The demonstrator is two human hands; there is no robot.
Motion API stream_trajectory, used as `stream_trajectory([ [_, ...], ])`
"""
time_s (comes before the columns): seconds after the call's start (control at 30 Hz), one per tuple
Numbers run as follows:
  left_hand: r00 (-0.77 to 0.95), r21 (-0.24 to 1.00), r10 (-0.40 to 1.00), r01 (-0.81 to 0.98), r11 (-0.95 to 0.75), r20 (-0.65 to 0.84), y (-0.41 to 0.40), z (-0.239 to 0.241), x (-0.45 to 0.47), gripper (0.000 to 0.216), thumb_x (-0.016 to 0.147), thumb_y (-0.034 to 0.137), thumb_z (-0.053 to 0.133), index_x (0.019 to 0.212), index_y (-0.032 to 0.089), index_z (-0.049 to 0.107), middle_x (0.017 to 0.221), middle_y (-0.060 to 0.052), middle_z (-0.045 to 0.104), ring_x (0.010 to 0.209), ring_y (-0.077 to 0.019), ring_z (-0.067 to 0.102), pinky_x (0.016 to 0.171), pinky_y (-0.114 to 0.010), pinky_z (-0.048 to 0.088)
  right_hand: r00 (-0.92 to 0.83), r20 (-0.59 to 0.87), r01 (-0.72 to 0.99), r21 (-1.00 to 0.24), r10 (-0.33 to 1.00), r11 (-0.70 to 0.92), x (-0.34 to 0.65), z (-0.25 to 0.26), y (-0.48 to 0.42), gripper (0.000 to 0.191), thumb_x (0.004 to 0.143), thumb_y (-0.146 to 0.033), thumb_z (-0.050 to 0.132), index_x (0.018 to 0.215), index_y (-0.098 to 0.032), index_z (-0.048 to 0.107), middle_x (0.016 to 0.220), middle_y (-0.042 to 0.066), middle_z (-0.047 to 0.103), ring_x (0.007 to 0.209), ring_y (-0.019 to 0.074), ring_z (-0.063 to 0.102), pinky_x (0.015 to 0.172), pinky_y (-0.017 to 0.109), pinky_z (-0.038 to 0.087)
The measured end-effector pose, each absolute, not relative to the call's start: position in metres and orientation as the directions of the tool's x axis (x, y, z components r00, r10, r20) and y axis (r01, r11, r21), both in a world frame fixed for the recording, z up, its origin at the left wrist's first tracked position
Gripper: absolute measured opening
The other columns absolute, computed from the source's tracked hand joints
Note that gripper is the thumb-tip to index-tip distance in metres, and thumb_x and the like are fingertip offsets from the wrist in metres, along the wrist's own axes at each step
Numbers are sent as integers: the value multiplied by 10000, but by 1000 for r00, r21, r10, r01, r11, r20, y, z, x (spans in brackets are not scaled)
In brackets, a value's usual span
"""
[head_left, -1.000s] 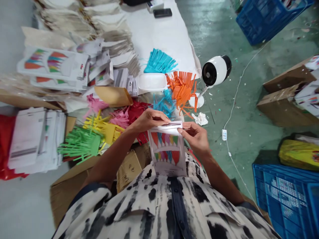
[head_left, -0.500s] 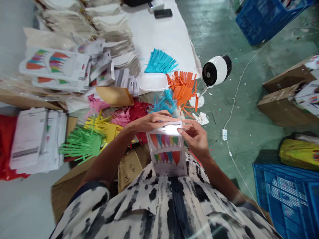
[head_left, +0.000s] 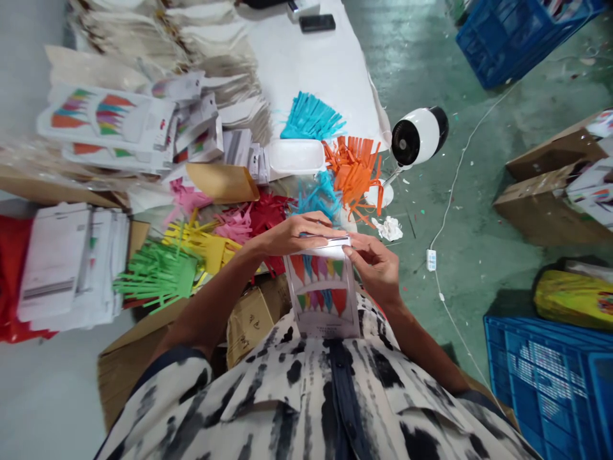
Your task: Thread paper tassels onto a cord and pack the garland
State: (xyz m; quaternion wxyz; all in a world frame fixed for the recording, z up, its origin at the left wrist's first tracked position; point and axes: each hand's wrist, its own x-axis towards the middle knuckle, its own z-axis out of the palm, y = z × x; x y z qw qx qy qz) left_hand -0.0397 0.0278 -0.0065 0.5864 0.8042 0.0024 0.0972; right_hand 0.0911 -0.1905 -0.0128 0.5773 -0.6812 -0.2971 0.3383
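Both hands pinched the top edge of the printed packet (head_left: pixel 322 291), left hand (head_left: pixel 292 233) curled over it, right hand (head_left: pixel 376 265) at its corner, orange paper cutouts (head_left: pixel 355 169) beyond them.

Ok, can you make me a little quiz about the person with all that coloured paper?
1. True or false: the left hand and the right hand both hold the top edge of the packet.
2. Which one lies closest to the fan? A. green pile B. orange pile C. yellow pile
3. Fill the gap: the crate on the floor by the person's right arm is coloured ____.
Key: 1 true; 2 B; 3 blue.
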Motion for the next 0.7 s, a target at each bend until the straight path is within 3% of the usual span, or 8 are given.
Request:
stream_trajectory([
  [0.1,979,942,142,-95,-321,147,26,-1,-43,306,906,313,766,1208,294,812,1156,-117,776,1107,-222,729,997,-311,562,589,-155,-15,-983,793,-181,93,-15,-191,436,902,-444,760,1296,-262,722,1190,62,797,1014,238,776,935,395,640],
  [0.27,956,933,280,19,-359,88,11,3,-57,310,919,349,753,1215,277,809,1216,-89,794,1135,-241,754,1022,-327,586,627,-143,4,-982,766,-187,99,-21,-195,380,893,-447,767,1225,-264,757,1167,63,796,1061,247,756,929,396,632],
  [0.4,898,929,429,76,-362,93,-6,-1,-62,257,930,357,737,1165,301,826,1205,-38,797,1119,-249,772,1113,-385,558,598,-116,35,-985,793,-171,106,-19,-196,335,905,-433,754,1202,-278,749,1176,52,779,942,205,755,822,340,626],
  [0.53,903,907,408,56,-418,132,-12,3,-58,210,937,325,716,1108,323,839,1146,-2,812,1100,-242,781,1137,-393,546,494,-86,121,-979,865,-166,116,-6,-192,320,910,-426,750,1207,-305,744,1220,35,746,892,171,728,698,275,583],
  [0.7,876,931,469,70,-359,115,-14,12,-65,470,818,374,863,1272,286,775,1312,-60,755,1226,-272,728,1086,-368,574,442,-21,241,-960,897,-142,124,5,-192,266,924,-438,733,1144,-300,794,1113,43,774,884,190,713,730,317,586],
])
